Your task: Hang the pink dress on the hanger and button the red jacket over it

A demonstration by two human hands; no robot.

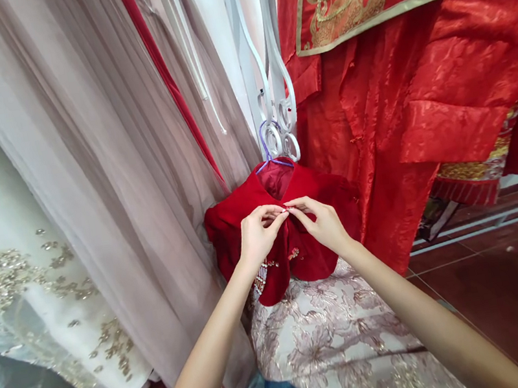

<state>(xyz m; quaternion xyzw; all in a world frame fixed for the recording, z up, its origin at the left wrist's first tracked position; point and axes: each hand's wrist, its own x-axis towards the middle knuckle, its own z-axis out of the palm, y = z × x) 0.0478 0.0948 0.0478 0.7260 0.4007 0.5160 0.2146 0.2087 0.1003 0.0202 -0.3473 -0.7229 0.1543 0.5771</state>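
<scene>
A short red velvet jacket (273,283) hangs on a purple hanger (263,134), its collar parted in a V. At the base of the V, my left hand (261,230) pinches the front edge between thumb and fingers. My right hand (319,220) pinches the opposite edge, and the fingertips of both hands almost meet there. What they grip looks like the collar fastening, but the fingertips cover most of it. Lower on the front sits a small red knot button (293,253). A beaded tassel (261,277) dangles on the jacket's left side.
Pale pink floral brocade (320,328) spreads below the jacket. A white scrolled metal rack (275,67) holds the hanger. Greyish-pink drapes (99,147) and a sequined white gown (28,257) hang on the left, red satin garments (373,110) on the right. The floor (509,285) is dark red tile.
</scene>
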